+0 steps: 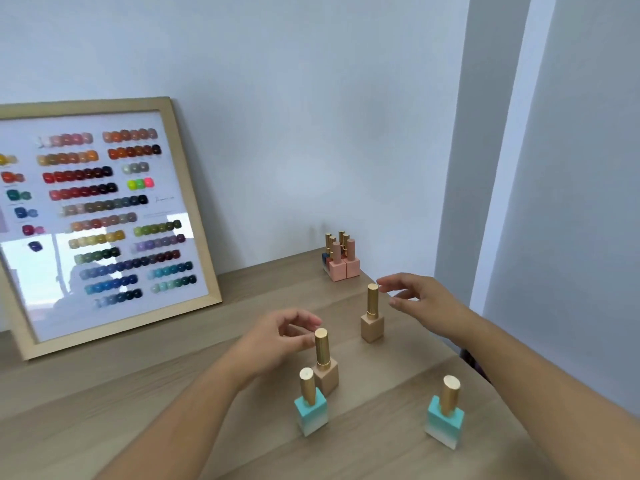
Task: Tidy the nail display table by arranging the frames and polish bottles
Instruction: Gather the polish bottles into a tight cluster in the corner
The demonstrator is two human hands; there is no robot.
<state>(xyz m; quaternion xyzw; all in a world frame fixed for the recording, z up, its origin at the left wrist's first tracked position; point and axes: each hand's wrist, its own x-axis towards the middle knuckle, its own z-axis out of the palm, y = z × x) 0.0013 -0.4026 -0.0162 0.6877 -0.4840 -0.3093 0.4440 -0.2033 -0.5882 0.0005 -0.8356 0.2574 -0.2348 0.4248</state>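
Wooden surface (138,393) against a pale wall; the surface's right end meets a wall corner.

Frame (100,216): light wood, leaning back against the wall at the left, bottom edge on the surface. Holds rows of coloured nail swatches; lower glass shows glare. Left part cut off by the picture edge.

Bottles, all upright:
- Cluster of bottles (341,259) at the far right end near the wall, packed touching; two pink ones in front, darker ones behind, partly hidden.
- Far beige bottle (372,315), gold cap, standing alone mid-surface.
- Near beige bottle (323,362), gold cap.
- Left teal bottle (310,405), just in front of the near beige bottle and overlapping its base from this view; cannot tell if they touch.
- Right teal bottle (445,415), well apart, close to the surface's front right edge.

Left hand (280,336): fingers loosely curled, thumb and fingertips at the cap of the near beige bottle; contact not certain.
Right hand (420,301): open, fingers spread, tips just beside the far beige bottle's cap, holding nothing.
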